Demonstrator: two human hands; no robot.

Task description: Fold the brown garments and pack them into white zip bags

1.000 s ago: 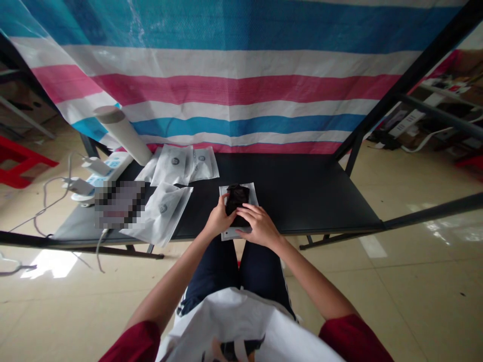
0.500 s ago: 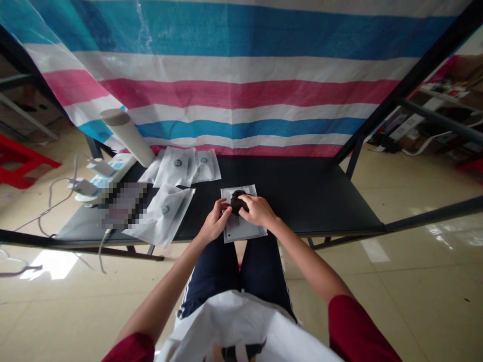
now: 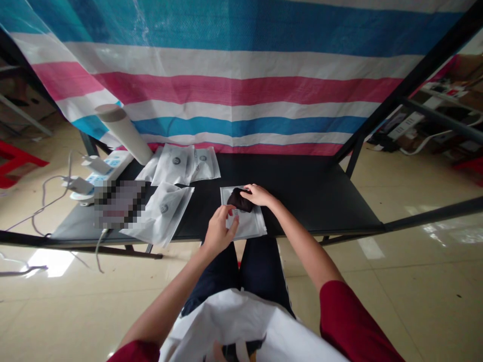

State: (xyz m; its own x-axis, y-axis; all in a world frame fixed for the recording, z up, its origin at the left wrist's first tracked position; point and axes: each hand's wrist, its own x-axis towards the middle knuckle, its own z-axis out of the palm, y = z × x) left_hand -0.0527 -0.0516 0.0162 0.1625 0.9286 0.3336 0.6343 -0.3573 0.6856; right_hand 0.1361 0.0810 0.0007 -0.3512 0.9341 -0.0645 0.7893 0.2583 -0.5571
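Striped tarp [image 3: 241,90] behind black table [image 3: 320,186], glossy tiled floor [image 3: 415,296]

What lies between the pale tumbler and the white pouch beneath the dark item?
Head view: from the tumbler towards that pouch, other white pouches come first, then a strip of black tabletop.

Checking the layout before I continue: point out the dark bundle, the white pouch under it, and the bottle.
dark bundle [image 3: 238,202]: head view, middle of its exposed surface
white pouch [image 3: 249,223]: head view, bare near part
bottle [image 3: 130,137]: head view, middle of its body
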